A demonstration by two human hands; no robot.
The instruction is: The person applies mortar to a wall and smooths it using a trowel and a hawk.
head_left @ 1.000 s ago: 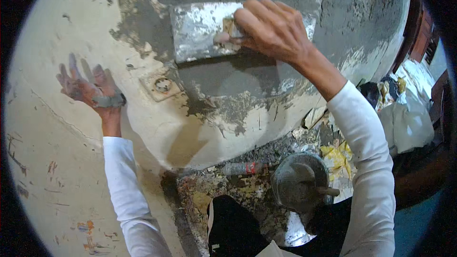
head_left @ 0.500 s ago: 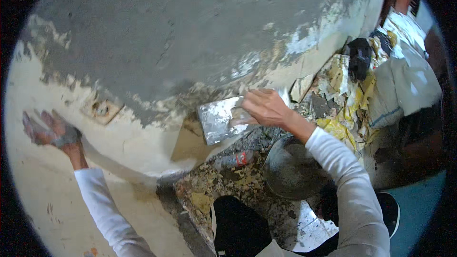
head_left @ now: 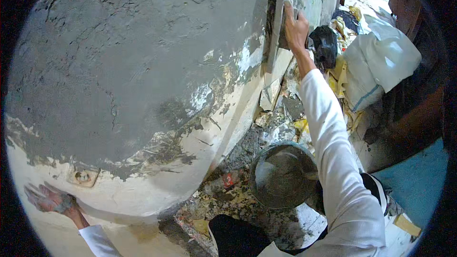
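I see the right hand [head_left: 296, 28] clamped on the trowel [head_left: 273, 26] — blade edge-on against grey plaster just left of it. Left hand [head_left: 50, 199] spread flat on the wall [head_left: 143, 195] — bucket [head_left: 283, 175] below the right forearm.

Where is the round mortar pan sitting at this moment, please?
In the head view, the mortar pan sits on the littered floor at lower centre-right, just left of the right sleeve and below the plastered wall, near a crushed bottle.
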